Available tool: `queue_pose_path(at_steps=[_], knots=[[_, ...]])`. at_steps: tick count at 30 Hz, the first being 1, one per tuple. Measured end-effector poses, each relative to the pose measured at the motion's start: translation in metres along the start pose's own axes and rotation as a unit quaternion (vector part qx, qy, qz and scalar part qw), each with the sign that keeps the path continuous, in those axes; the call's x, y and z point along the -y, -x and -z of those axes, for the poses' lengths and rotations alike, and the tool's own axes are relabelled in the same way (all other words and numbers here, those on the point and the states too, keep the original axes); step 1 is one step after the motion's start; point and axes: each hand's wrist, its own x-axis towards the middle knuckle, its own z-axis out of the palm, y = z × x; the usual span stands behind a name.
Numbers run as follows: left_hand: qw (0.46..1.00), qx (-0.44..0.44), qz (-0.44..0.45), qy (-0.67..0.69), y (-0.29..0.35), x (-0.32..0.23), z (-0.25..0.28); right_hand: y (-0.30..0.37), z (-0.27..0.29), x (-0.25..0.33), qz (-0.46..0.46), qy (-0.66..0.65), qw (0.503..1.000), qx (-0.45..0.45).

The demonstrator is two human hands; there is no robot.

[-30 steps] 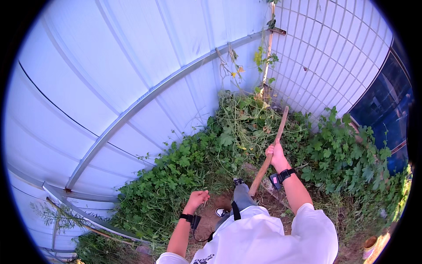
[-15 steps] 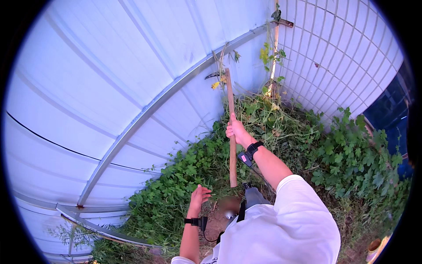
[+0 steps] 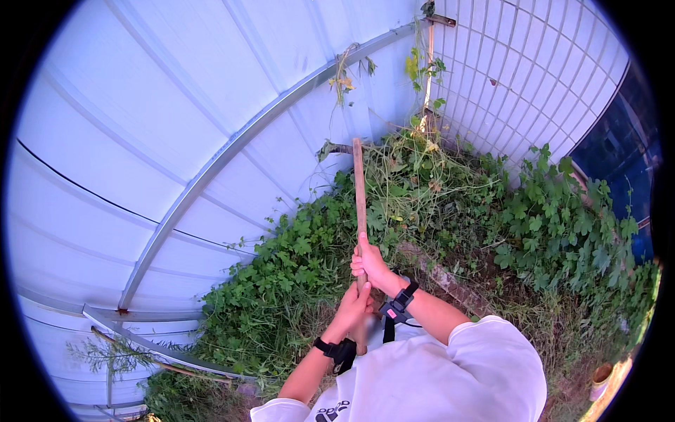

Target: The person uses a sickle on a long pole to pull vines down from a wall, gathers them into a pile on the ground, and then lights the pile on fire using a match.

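Clock read from the two hands, 12 straight ahead.

Wooden handle [image 3: 359, 190]: runs close to the 12–6 line, head end at 12, butt at 6 near the white shirt [image 3: 436, 373]. Dark blade [image 3: 342, 149] at the head, pointing to 9. Small leafy scrap [image 3: 324, 150] at the blade's tip; contact cannot be told.

Right hand [image 3: 371, 263]: grip wrapped round the handle, the upper of the two. Left hand [image 3: 353, 307]: grip clasped on the handle just below.

Changes: half a second ago the left hand hung empty, well apart; now it is on the wood. Blade then stood up by the dry vines [image 3: 341, 79] under the rail; now lower, by the top edge of the greenery. Right hand has come down nearer the body.

Edges: pale panel wall [image 3: 176, 105] from 9 round to 12, crossed by a curved metal rail [image 3: 191, 191] at 10. Tiled wall [image 3: 520, 84] at 1, meeting the panels in a corner. Tangled vine heap [image 3: 422, 172] fills the ground there; leafy bush [image 3: 555, 221] at 2, low greenery [image 3: 281, 271] at 9–10. Bucket [image 3: 599, 389] at 4.

Open room: bare panel between blade and rail; blade side otherwise tight to wall and leaves.
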Motion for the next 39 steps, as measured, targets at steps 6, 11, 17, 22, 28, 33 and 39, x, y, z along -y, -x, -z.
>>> queue_pose_path(at_steps=[6, 11, 17, 22, 28, 33, 39], knots=[[0.986, -0.005, 0.119, 0.119, 0.094, 0.061, 0.064, 0.026, -0.002, -0.093, -0.137, 0.108, 0.98, 0.096], [0.991, 0.021, 0.129, 0.002, 0.158, 0.063, 0.084, 0.01, 0.018, -0.143, -0.161, 0.14, 0.974, 0.075], [0.983, 0.048, 0.148, 0.096, 0.13, 0.065, 0.086, -0.017, 0.057, -0.114, -0.137, -0.022, 0.99, -0.026], [0.915, -0.037, -0.109, -0.386, 0.015, 0.076, 0.07, 0.019, 0.043, -0.086, -0.214, 0.204, 0.952, -0.08], [0.971, 0.177, -0.033, -0.159, -0.029, -0.022, 0.018, -0.043, 0.17, 0.059, -0.031, 0.096, 0.974, -0.204], [0.93, -0.013, 0.081, -0.359, -0.049, 0.068, 0.108, -0.065, 0.211, 0.244, 0.152, 0.017, 0.95, -0.273], [0.854, -0.085, 0.409, -0.309, 0.009, 0.221, 0.192, -0.184, 0.216, 0.444, 0.368, -0.043, 0.887, -0.275]])
